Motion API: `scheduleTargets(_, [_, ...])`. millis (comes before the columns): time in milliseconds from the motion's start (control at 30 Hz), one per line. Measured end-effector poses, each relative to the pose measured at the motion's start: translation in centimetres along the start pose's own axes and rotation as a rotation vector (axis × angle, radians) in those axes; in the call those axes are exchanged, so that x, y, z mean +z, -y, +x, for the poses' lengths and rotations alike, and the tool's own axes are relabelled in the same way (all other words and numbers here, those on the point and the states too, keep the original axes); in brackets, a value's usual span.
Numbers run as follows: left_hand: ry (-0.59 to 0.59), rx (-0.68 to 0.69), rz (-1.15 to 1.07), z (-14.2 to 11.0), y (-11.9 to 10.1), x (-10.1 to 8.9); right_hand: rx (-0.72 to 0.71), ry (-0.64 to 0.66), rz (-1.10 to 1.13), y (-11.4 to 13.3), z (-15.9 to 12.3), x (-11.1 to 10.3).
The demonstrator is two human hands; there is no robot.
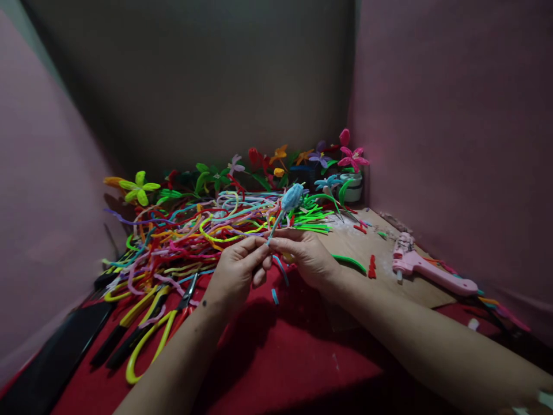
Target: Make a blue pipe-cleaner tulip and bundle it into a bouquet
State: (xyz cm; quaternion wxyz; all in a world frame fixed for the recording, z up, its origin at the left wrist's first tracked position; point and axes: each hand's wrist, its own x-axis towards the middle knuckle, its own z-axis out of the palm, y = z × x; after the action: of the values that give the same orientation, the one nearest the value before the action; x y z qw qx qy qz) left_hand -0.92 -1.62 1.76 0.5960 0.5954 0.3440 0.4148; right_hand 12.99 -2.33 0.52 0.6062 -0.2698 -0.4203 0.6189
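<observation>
You're working the blue stem [276, 225] below its fuzzy bud [292, 197], fingers of your left hand [233, 272] and right hand [311, 260] pinched on it.

1. Back wall [203, 75]: dull grey-green, plain; deepest in tone toward upper left, slightly paler around the middle.
2. Left side panel [43, 196]: pale pink-mauve, smooth; its inner edge slants down toward the back; a greyish-green strip [38, 40] borders that edge near the top.
3. Right side panel [449, 127]: same pink family, darker and more purple; meets the back wall along a near-vertical line; soft creases low at far right.
4. Counter [280, 363]: surface deep red; runs back between both panels.
5. Light: dim, uneven; left panel brighter than right; soft shadows on the red; near edge almost black.
</observation>
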Motion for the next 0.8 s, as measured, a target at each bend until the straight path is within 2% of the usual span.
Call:
scheduleTargets(167, [0.153, -0.137, -0.241, 0.1, 0.1, -0.8, 0.047, 0.064, 0.054, -0.5, 0.3, -0.4])
scheduleTargets(233, [0.194, -0.185, -0.276, 0.1, 0.1, -0.9, 0.061, 0.072, 0.071, -0.6, 0.3, -0.5])
scheduleTargets(300, [0.195, -0.176, -0.239, 0.1, 0.1, -0.9, 0.056, 0.059, 0.073, -0.7, 0.4, -0.6])
scheduleTargets(433, [0.048, -0.023, 0.025, 0.2, -0.2, -0.8, 0.053, -0.062, 0.062, -0.8, 0.5, -0.7])
scheduleTargets(533, [-0.080, 0.040, 0.223, 0.2, -0.5, -0.6, 0.076, -0.139, 0.085, -0.7, 0.5, -0.6])
scheduleTargets(633, [-0.148, 0.170, 0.490, 0.2, -0.2, -0.3, 0.074, -0.131, 0.103, -0.7, 0.4, -0.4])
scheduleTargets(733, [-0.230, 0.397, 0.806, 0.1, 0.9, -0.3, 0.072, -0.122, 0.097, -0.7, 0.3, -0.3])
scheduleTargets(800, [-0.251, 0.484, 0.912, -0.1, 1.4, -0.3, 0.062, -0.102, 0.076, -0.8, 0.2, -0.2])
